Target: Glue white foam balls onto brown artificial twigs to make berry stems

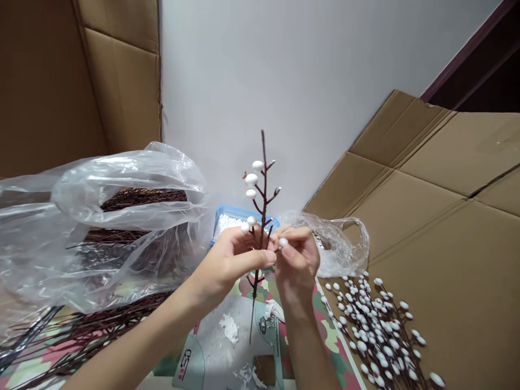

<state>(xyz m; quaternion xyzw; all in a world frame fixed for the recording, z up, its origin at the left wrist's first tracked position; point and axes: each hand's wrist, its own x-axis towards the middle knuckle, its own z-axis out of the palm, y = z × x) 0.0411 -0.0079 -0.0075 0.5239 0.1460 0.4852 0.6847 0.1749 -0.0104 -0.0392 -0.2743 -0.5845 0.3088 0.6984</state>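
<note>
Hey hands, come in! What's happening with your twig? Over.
Left hand gripping brown twig; right hand holding white berry beside it. Twig roughly upright, more berries up its left side. Plastic bag off to the left, apart from twig.

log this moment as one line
left hand: holding brown stem; right hand: holding white bead; blue basket: beyond hands; beaded stems: lower right

Stem, centre: rough, matt
Berries, centre: smooth, glossy
Bag, left: clear, glossy plastic
Panel, right: matt cardboard
</note>
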